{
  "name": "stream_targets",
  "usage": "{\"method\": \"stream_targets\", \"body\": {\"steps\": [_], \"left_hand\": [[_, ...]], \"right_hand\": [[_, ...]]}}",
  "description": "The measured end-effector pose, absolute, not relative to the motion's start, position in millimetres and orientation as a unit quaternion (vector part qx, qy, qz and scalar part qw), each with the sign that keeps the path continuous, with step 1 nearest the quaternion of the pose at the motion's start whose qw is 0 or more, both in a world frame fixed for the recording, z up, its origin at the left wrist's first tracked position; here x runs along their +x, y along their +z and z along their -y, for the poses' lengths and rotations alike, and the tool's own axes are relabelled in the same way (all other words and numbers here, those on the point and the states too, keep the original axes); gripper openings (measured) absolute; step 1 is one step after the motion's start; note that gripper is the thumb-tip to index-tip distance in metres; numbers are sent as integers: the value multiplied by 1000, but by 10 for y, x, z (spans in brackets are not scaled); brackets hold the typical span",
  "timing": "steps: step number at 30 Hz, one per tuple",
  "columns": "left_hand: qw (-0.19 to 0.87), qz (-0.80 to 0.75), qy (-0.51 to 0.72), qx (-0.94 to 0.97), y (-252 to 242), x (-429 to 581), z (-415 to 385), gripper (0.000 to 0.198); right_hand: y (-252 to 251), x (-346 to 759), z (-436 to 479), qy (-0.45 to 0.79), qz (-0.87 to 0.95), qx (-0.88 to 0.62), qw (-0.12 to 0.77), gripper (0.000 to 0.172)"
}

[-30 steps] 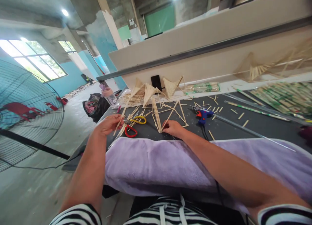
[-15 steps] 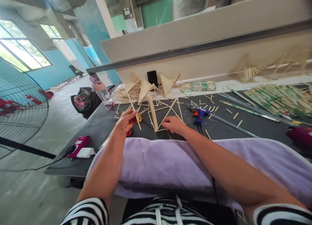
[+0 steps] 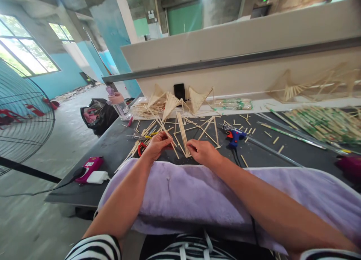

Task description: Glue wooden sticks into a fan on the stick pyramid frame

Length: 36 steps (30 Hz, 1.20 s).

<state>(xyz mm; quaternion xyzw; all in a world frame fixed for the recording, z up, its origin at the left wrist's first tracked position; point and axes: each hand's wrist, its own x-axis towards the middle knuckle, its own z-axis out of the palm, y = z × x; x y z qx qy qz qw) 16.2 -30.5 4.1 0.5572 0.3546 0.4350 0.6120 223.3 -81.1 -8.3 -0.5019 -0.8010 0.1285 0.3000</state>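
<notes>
My left hand is closed on a thin bamboo stick that slants up to the left over the dark table. My right hand rests with fingers pinched at the near corner of a stick frame, a pyramid-like shape of glued bamboo sticks. The two hands are close together, just beyond a lilac towel draped over the table's near edge. Red-and-yellow-handled cutters lie left of my left hand.
A blue glue gun lies right of the frame. Loose sticks and finished fan-shaped pieces sit at the back, stick bundles at right. A pink device and white charger lie at left, a bottle behind. A fan cage stands far left.
My left hand carried the stick from the loose pile at left over to the frame, closer to my right hand. My right hand stayed at the frame's near corner.
</notes>
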Motion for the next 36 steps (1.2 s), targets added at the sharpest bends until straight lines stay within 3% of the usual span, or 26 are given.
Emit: {"method": "stream_targets", "body": {"steps": [3, 7, 10, 14, 23, 27, 29, 32, 34, 36], "left_hand": [[614, -350, 428, 564, 41, 187, 325, 28], [623, -331, 440, 556, 52, 235, 378, 27], [633, -321, 442, 549, 53, 273, 415, 27], [629, -319, 452, 547, 58, 219, 358, 25], [547, -373, 669, 337, 55, -393, -74, 14], [513, -437, 679, 292, 27, -428, -114, 16], [455, -482, 657, 360, 26, -364, -72, 17], [252, -508, 576, 589, 54, -226, 48, 22], [129, -451, 477, 743, 81, -149, 130, 22], [76, -375, 377, 843, 91, -105, 177, 25]], "right_hand": [[18, 2173, 964, 52, 813, -499, 295, 27], [13, 2022, 1073, 77, 816, -528, 221, 36], [-89, 1944, 1035, 126, 813, -534, 194, 26], [-183, 1947, 953, 136, 813, -522, 219, 28], [-193, 2030, 890, 148, 795, -536, 241, 23], [-191, 2040, 880, 140, 792, -539, 252, 21], [-186, 2037, 883, 137, 790, -539, 258, 21], [-178, 2034, 888, 132, 785, -541, 270, 19], [-169, 2040, 887, 129, 777, -540, 296, 17], [-155, 2055, 879, 129, 768, -533, 331, 16]]}}
